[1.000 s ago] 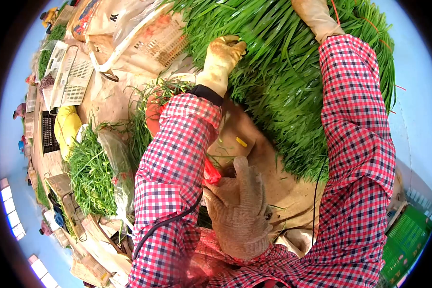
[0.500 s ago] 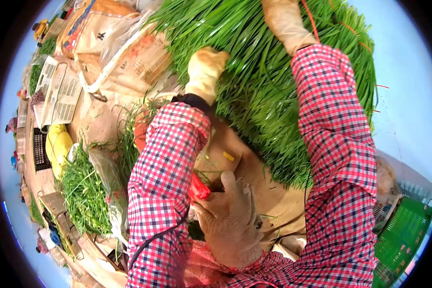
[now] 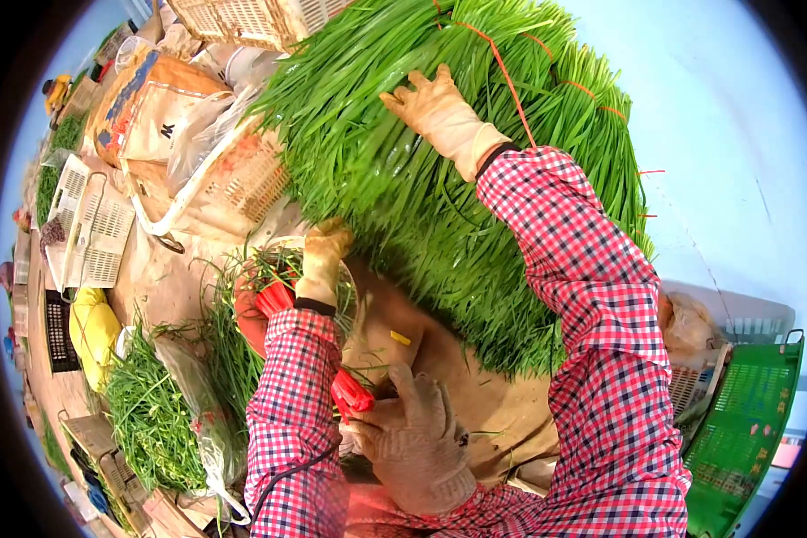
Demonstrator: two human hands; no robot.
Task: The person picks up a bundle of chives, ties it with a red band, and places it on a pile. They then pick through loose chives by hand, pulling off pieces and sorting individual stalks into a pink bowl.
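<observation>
A large heap of long flat green leaves, like garlic chives, fills the upper middle, its right part bound by red ties. My right hand, in a cream glove, lies over the leaves with its fingers spread. Down at the heap's lower left edge, my left hand is gloved too, its fingers curled; what they hold, if anything, is hidden. Just below it is a bunch of red strips. Near my lap sits a brown knitted glove beside another red bunch.
Loose thin greens and a clear plastic bag lie at the left, near a yellow sack. Pale plastic crates stand farther back. A green basket is at the lower right. People show small at the far left.
My left hand has moved down, away from the leaves toward the red strips. My right hand now shows whole, spread on the leaves. The view has shifted.
</observation>
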